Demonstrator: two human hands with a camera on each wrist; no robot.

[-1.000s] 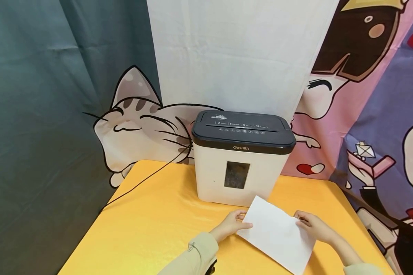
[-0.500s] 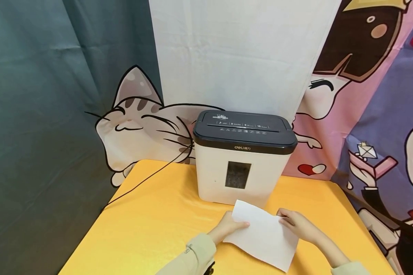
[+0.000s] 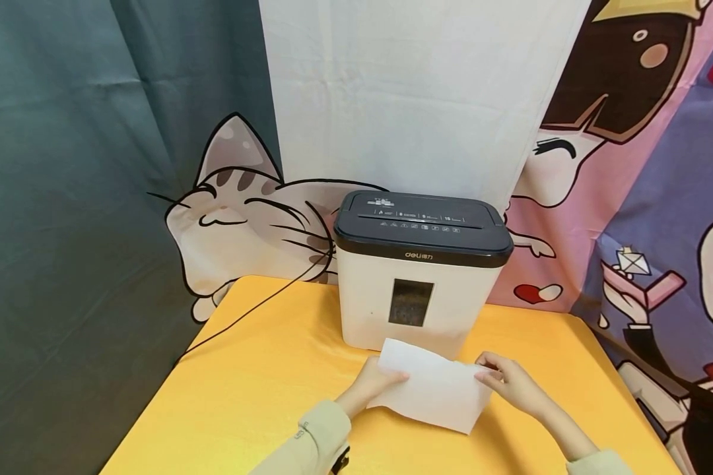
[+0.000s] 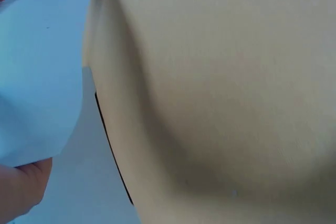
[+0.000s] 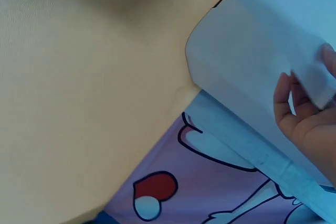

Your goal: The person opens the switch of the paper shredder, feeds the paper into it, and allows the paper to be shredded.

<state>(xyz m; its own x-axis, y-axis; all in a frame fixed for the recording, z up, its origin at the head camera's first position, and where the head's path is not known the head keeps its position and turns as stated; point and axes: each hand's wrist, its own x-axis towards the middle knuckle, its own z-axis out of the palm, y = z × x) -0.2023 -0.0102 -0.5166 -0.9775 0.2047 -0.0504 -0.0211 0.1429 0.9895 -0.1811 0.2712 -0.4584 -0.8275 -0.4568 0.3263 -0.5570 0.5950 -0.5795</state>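
Observation:
A white sheet of paper [image 3: 430, 389] spans the space between both hands, tilted in front of the shredder, its lower edge wavy. My left hand [image 3: 370, 386] pinches its left side, thumb on the near face. At the upper right corner, my right hand [image 3: 508, 382] pinches the sheet between thumb and fingers. In the right wrist view the paper's corner [image 5: 315, 85] sits between thumb and fingertips. The left wrist view has the left hand [image 4: 23, 190] at the sheet's edge. Behind the paper stands a white paper shredder [image 3: 362, 297] with a dark lid [image 3: 422, 227] and a feed slot.
The shredder stands at the back of a yellow table [image 3: 261, 382]. A black cord [image 3: 249, 310] runs from its left side across the table to the left edge. Printed curtains [image 3: 422, 92] hang right behind. A dark window [image 3: 411, 302] is in the shredder's front.
Both hands have moved left with the paper, now more centred before the shredder. The sheet has tilted, appearing shorter and more level. The shredder stays in place.

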